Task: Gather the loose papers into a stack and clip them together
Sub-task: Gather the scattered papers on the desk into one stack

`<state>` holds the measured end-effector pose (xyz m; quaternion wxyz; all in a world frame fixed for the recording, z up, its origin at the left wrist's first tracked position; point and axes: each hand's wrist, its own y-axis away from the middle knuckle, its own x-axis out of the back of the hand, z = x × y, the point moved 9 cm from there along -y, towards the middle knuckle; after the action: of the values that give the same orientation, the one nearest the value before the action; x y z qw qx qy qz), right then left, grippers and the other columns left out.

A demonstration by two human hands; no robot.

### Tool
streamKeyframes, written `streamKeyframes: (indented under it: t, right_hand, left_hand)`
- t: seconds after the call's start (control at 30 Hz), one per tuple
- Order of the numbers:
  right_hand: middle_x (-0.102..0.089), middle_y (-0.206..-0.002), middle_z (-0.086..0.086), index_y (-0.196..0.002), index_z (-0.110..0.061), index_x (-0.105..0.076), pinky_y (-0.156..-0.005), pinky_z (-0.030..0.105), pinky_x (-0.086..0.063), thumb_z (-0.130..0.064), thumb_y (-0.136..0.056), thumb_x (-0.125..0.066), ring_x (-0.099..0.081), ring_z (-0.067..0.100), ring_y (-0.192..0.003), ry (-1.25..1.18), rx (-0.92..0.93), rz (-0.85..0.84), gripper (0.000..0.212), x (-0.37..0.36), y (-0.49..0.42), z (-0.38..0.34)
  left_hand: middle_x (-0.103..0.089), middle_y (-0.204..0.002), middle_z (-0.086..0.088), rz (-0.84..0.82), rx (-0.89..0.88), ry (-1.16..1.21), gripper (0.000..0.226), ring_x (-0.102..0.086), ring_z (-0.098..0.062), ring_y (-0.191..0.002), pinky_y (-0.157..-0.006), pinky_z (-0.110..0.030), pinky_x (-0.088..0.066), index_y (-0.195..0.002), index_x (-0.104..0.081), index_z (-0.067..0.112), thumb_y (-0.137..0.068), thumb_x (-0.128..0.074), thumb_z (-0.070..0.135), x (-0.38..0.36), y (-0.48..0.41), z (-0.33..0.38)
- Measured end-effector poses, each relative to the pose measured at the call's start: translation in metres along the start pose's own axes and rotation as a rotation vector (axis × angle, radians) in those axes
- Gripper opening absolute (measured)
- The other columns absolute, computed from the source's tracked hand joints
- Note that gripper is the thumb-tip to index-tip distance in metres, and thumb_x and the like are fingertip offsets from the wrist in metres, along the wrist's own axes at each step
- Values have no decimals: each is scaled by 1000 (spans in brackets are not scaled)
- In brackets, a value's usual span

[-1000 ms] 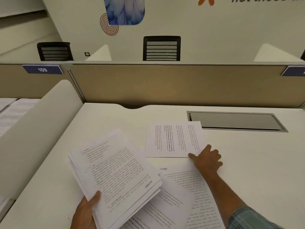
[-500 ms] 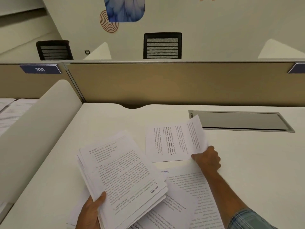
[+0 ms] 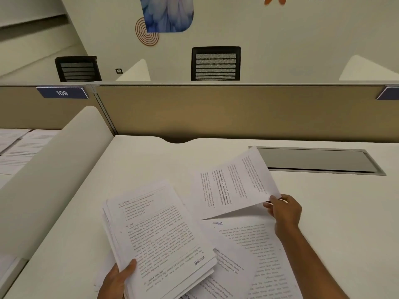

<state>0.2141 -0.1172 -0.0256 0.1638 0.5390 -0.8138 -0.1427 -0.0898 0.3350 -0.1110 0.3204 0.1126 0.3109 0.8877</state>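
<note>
While left hand (image 3: 117,281) holds stack (image 3: 159,238), sheet (image 3: 233,184) pinched in right grip (image 3: 280,209)

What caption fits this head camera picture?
Left hand holds a paper stack while right hand lifts one sheet off the desk.

A white desk (image 3: 129,169) with a grey cable hatch (image 3: 317,160), tan partition (image 3: 216,113), 2 black chairs (image 3: 216,63).

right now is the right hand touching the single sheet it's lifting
Touching. The head view shows the right hand pinching the near right corner of the single sheet between its fingertips, raising that edge off the desk.
</note>
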Motion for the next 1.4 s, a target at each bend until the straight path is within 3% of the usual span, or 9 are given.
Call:
streamKeyframes:
  t: [0.17,0.3,0.37,0.53,0.67,0.97,1.17,1.3,1.4]
  right_hand:
    - [-72,-96,11,-109,-7,-65,-67,28,-58,-4,-93,-70,-74,24,-74,-246,-56,-35,16,33,12,-11]
    - [-70,-87,11,-96,-11,-65,-47,17,-55,-2,-92,-70,-73,12,-57,-349,-25,-98,11,54,25,-29]
    - [-69,-86,11,-102,-9,-65,-45,16,-54,-3,-92,-70,-72,14,-60,-351,-20,-139,12,62,29,-37]
    - [-71,-76,8,-100,-6,-71,-49,18,-56,-4,-90,-72,-71,15,-62,-281,-35,-286,10,62,44,-48]
    - [-72,-65,5,-99,-3,-73,-48,20,-56,-3,-88,-72,-68,17,-61,-184,-63,-361,10,52,53,-49]
    - [-76,-72,12,-95,1,-73,-48,22,-54,0,-87,-69,-68,22,-63,129,-136,-469,9,8,76,-19]
    - [-76,-79,13,-88,0,-70,-53,25,-53,-3,-91,-67,-64,18,-56,207,-115,-483,4,-25,90,9]
    - [-79,-98,13,-101,-1,-70,-65,31,-58,-12,-96,-68,-74,24,-78,208,-78,-502,12,-42,110,24]
    - [-77,-100,6,-103,-10,-69,-72,35,-60,-14,-94,-69,-75,25,-89,236,-4,-468,10,-47,130,35]
  left_hand:
    - [-52,-149,-21,18,-21,-100,56,-46,-39,-139,-117,-44,-31,-149,-45,1,-97,-64,9,17,8,4]
    - [-48,-155,-19,39,-42,-183,62,-42,-37,-143,-122,-45,-28,-150,-45,3,-94,-70,13,27,19,7]
    - [-46,-156,-21,25,-53,-213,64,-40,-38,-145,-122,-46,-26,-151,-44,2,-93,-71,10,27,21,9]
    - [-47,-155,-19,-40,-80,-206,64,-41,-37,-144,-117,-38,-29,-152,-41,2,-95,-68,10,13,29,17]
    - [-54,-148,-23,-154,-24,-174,58,-51,-41,-135,-120,-53,-33,-151,-44,3,-98,-64,14,-8,39,17]
    - [-68,-130,-25,-306,7,-136,42,-64,-43,-119,-112,-57,-44,-137,-56,1,-97,-65,8,-47,78,6]
    - [-78,-114,-15,-341,27,-106,35,-73,-37,-107,-102,-51,-54,-130,-63,4,-96,-64,8,-45,87,-12]
    - [-75,-118,-18,-309,27,-65,39,-69,-39,-111,-107,-53,-49,-135,-60,0,-97,-62,4,-37,84,-20]
    - [-70,-127,-23,-302,43,-8,41,-65,-42,-118,-113,-57,-43,-138,-57,-1,-97,-61,3,-33,83,-24]
